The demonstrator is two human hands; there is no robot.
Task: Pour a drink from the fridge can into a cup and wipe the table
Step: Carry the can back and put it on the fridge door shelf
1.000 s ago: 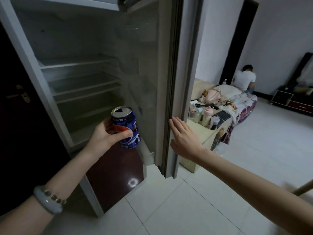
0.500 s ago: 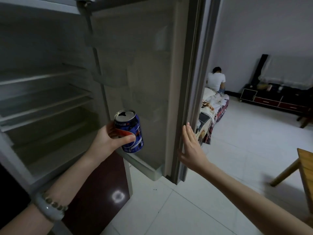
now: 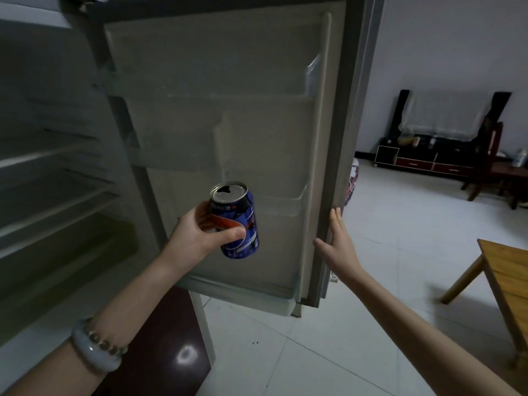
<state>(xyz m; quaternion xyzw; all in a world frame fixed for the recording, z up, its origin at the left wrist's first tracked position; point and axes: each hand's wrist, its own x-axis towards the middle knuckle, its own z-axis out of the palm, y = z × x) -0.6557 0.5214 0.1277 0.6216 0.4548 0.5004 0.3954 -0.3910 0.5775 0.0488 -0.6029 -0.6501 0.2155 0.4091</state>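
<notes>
My left hand [image 3: 197,232] wraps the can [image 3: 235,221] mid-body, near upright before the door [image 3: 228,124]. Its top is open. I judge it thin-walled, light and possibly slick, so grip without squeezing and keep it level. My right hand [image 3: 337,244] lies flat, fingers straight, on the door's outer edge. Open floor [image 3: 385,252] lies right, toward the bench [image 3: 508,270] corner.

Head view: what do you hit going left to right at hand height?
fridge shelves → left hand → can, gripped by that hand → right hand, flat on the fridge door's edge → wooden table
</notes>
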